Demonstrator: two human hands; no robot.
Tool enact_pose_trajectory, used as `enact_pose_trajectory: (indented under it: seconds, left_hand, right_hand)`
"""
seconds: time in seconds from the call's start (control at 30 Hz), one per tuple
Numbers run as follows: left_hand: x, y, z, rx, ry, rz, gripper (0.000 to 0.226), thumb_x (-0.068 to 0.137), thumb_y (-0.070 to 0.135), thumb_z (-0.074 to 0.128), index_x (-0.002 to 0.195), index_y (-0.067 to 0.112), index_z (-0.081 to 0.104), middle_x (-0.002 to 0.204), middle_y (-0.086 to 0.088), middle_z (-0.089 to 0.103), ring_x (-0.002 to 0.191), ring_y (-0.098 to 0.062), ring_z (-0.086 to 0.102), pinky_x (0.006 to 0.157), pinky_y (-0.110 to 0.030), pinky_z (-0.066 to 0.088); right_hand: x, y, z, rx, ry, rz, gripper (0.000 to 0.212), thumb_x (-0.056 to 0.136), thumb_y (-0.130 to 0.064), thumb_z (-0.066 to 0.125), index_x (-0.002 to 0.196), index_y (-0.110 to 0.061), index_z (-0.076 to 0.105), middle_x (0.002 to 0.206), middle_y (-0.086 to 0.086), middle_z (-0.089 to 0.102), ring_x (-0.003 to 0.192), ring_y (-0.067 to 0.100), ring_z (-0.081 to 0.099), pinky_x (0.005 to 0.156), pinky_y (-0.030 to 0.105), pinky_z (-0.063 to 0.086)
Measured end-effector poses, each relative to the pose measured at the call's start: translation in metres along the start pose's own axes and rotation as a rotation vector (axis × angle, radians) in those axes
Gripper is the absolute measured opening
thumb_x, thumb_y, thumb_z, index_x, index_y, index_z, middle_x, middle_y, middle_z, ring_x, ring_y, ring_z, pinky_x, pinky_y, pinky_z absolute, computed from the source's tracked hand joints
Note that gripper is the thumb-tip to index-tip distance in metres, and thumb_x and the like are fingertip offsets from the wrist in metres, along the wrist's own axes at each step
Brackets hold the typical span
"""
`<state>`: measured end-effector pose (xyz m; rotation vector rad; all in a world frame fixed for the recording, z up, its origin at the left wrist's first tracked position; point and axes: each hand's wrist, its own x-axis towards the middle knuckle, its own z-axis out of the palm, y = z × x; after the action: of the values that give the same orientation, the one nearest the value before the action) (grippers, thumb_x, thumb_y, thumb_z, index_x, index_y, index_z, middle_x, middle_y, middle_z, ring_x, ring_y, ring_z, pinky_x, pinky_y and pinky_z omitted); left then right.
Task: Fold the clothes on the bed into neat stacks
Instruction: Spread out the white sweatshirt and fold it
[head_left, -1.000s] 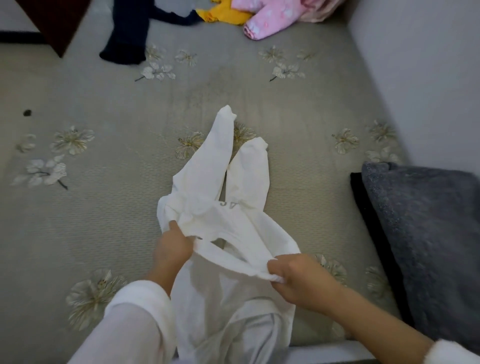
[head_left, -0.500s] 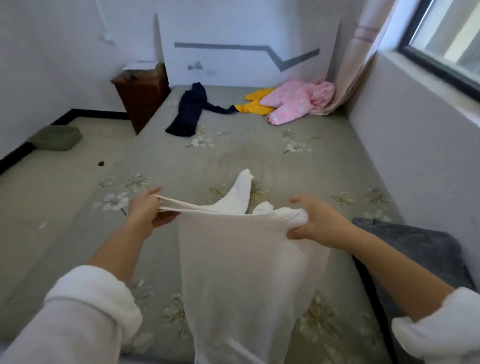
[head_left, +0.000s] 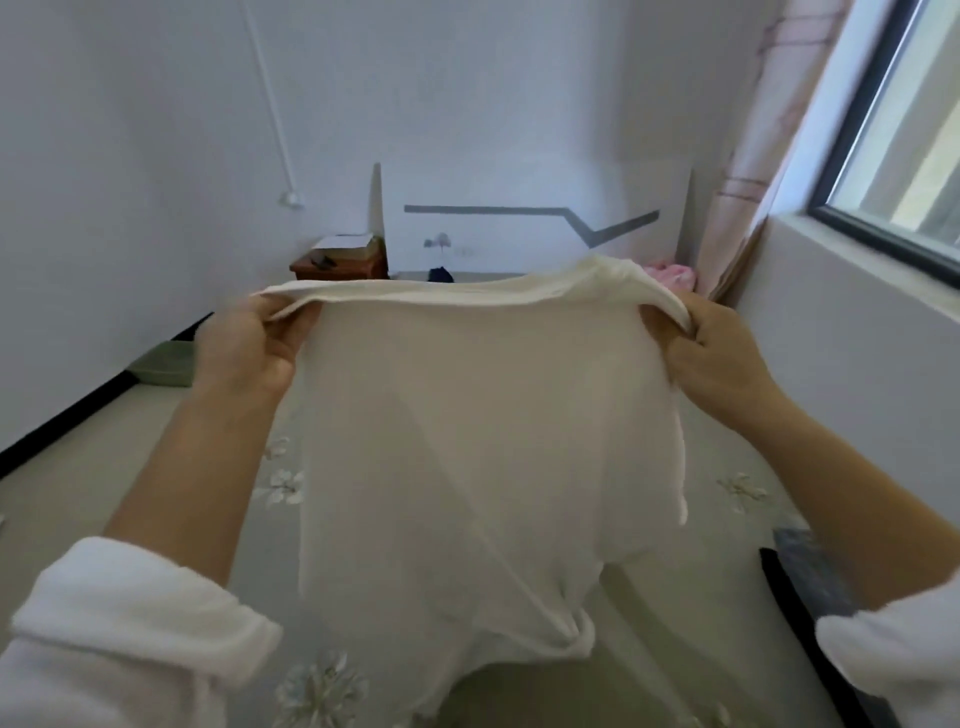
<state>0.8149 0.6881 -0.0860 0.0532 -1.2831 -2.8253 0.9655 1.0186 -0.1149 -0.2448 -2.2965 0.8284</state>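
Note:
A thin white garment (head_left: 467, 441) hangs spread in the air in front of me, above the grey flowered bed (head_left: 748, 499). My left hand (head_left: 249, 348) grips its top edge at the left corner. My right hand (head_left: 711, 358) grips the top edge at the right corner. The cloth is stretched flat between them and its lower part bunches near the bed. Behind its top edge peek a dark blue garment (head_left: 440, 274) and a pink garment (head_left: 672, 275) at the far end of the bed. The garment hides most of the bed.
A dark grey pillow (head_left: 810, 577) lies at the bed's right side by the wall. A brown bedside cabinet (head_left: 340, 265) stands at the far left. A green cushion (head_left: 161, 364) lies on the floor to the left. A window (head_left: 904, 145) is at the right.
Both hands have lifted the white garment off the bed, moved apart and raised it to chest height. The view has tilted up toward the far wall.

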Motion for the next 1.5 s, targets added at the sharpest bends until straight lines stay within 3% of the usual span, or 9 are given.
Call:
enact_pose_trajectory:
  seconds: [0.17, 0.27, 0.4, 0.57, 0.9, 1.07, 1.17, 1.37, 1.5]
  left_hand:
    - [0.042, 0.044, -0.054, -0.006, -0.207, -0.113, 0.031, 0.082, -0.009, 0.035, 0.077, 0.003, 0.063, 0.095, -0.008, 0.056, 0.096, -0.022, 0.061, 0.091, -0.035, 0.054]
    - [0.075, 0.058, -0.095, 0.797, -0.285, 0.157, 0.049, 0.080, -0.013, 0.051, 0.125, 0.006, 0.059, 0.111, -0.004, 0.059, 0.095, -0.013, 0.060, 0.086, -0.029, 0.050]
    - [0.111, 0.067, -0.127, 1.583, -0.283, 0.755, 0.028, 0.079, 0.003, 0.069, 0.107, 0.008, 0.073, 0.098, -0.013, 0.073, 0.085, -0.026, 0.067, 0.072, -0.027, 0.047]
    - [0.141, 0.058, -0.126, 1.162, -0.216, 0.142, 0.029, 0.097, 0.038, 0.051, 0.095, 0.011, 0.060, 0.070, -0.011, 0.059, 0.049, -0.024, 0.064, 0.051, -0.035, 0.057]
    - [0.201, 0.004, -0.085, 1.080, -0.230, -0.123, 0.039, 0.097, 0.043, 0.049, 0.104, 0.005, 0.059, 0.082, -0.019, 0.069, 0.066, -0.030, 0.068, 0.053, -0.034, 0.054]
    - [0.238, -0.004, -0.035, 0.996, -0.241, -0.057, 0.030, 0.095, 0.053, 0.044, 0.098, 0.024, 0.051, 0.113, -0.008, 0.061, 0.093, -0.035, 0.058, 0.065, -0.042, 0.050]
    - [0.253, 0.005, -0.008, 0.805, -0.227, 0.053, 0.024, 0.094, 0.053, 0.046, 0.094, 0.029, 0.046, 0.113, -0.001, 0.057, 0.094, -0.032, 0.058, 0.066, -0.043, 0.054]
    - [0.245, 0.024, -0.019, 0.883, -0.156, 0.675, 0.031, 0.093, 0.049, 0.047, 0.071, 0.032, 0.034, 0.067, 0.014, 0.036, 0.056, 0.006, 0.036, 0.057, -0.014, 0.034]
    - [0.215, 0.007, -0.085, 1.024, -0.128, 0.659, 0.027, 0.093, 0.057, 0.044, 0.075, 0.038, 0.039, 0.073, 0.015, 0.044, 0.067, -0.005, 0.041, 0.061, -0.029, 0.036]
  right_hand:
    - [0.004, -0.038, 0.038, 0.028, -0.078, -0.043, 0.044, 0.092, -0.039, 0.055, 0.076, 0.002, 0.057, 0.065, 0.002, 0.047, 0.061, 0.012, 0.041, 0.053, 0.027, 0.032]
    - [0.008, -0.045, 0.061, 0.052, -0.136, 0.026, 0.056, 0.083, -0.048, 0.062, 0.092, 0.007, 0.064, 0.069, 0.016, 0.059, 0.069, 0.010, 0.045, 0.059, 0.026, 0.035]
    - [0.008, -0.066, 0.076, 0.097, -0.337, 0.162, 0.053, 0.054, -0.062, 0.081, 0.083, -0.018, 0.074, 0.069, 0.002, 0.070, 0.058, 0.000, 0.058, 0.054, 0.013, 0.044]
    - [0.020, -0.079, 0.085, -0.166, -0.661, 0.246, 0.028, 0.049, -0.037, 0.089, 0.070, -0.028, 0.072, 0.058, -0.011, 0.067, 0.051, 0.001, 0.060, 0.047, 0.013, 0.044]
    - [0.070, -0.028, 0.130, -1.056, -0.289, 0.380, 0.043, 0.095, -0.048, 0.041, 0.109, -0.014, 0.063, 0.110, 0.013, 0.065, 0.101, 0.032, 0.063, 0.070, 0.033, 0.039]
    - [0.112, -0.021, 0.141, -0.032, -0.237, 0.943, 0.031, 0.101, -0.028, 0.034, 0.099, -0.002, 0.052, 0.046, 0.015, 0.061, 0.036, 0.023, 0.060, 0.037, 0.025, 0.047]
    - [0.137, -0.018, 0.145, 0.370, 0.049, 0.818, 0.026, 0.091, 0.000, 0.040, 0.110, -0.002, 0.058, 0.073, 0.020, 0.067, 0.060, 0.028, 0.065, 0.056, 0.033, 0.055]
    - [0.118, -0.023, 0.146, -0.146, 0.320, 0.193, 0.025, 0.091, -0.002, 0.043, 0.107, 0.000, 0.063, 0.099, 0.014, 0.059, 0.089, 0.024, 0.053, 0.067, 0.024, 0.031]
    - [0.078, -0.016, 0.152, -0.234, 0.182, 0.163, 0.027, 0.090, 0.000, 0.049, 0.112, -0.002, 0.064, 0.109, 0.024, 0.061, 0.101, 0.038, 0.055, 0.078, 0.032, 0.037]
